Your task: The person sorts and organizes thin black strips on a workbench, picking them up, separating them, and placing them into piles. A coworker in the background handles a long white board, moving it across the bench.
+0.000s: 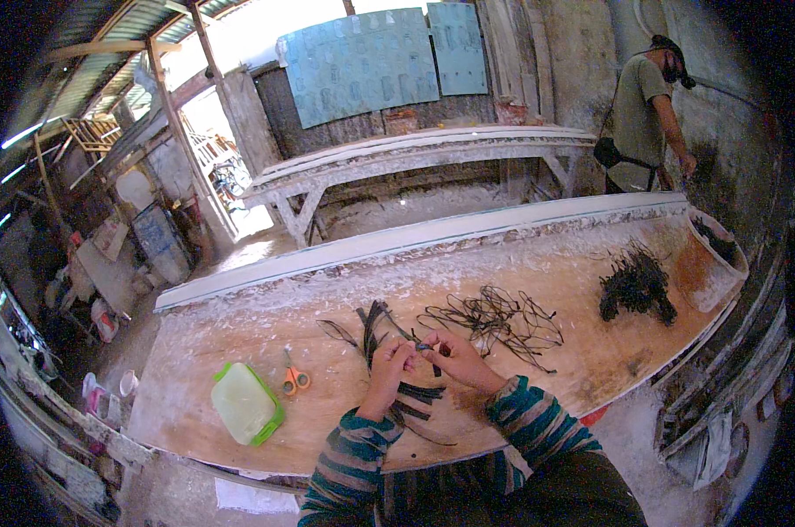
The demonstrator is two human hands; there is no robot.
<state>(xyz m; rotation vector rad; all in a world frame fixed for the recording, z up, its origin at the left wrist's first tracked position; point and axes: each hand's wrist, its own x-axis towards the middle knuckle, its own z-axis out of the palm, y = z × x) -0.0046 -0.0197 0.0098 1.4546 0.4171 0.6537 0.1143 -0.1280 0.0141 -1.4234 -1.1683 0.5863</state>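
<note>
The person's left hand (390, 365) and right hand (464, 361) are meeting above the counter (555, 382), a broad, pale brown wooden surface dusted with white. The right hand is pinching a small, dark, narrow piece (424, 346) between its fingertips; the left hand is curling its fingers against the piece's near side, though whether it is gripping firmly I cannot tell.

Just beyond and below the left hand, flat black flexible strips (421, 393) are lying in a loose fan. Beside the right hand, a loopy tangle of thin black cord (494, 321) is spreading across the wood. Farther right, a dense, frizzy black clump (639, 285) is sitting near a tipped, whitish-brown bucket (706, 274).

Left of the hands, orange-handled scissors (296, 379) are resting beside a rounded box with a translucent lid and bright green clips (246, 404).

The handling of this one piece is seemingly midway, as both hands are occupying themselves with it. Many strips are lying loose, so much is probably remaining; whether the tangle or clump is counting as finished work is unclear.
</note>
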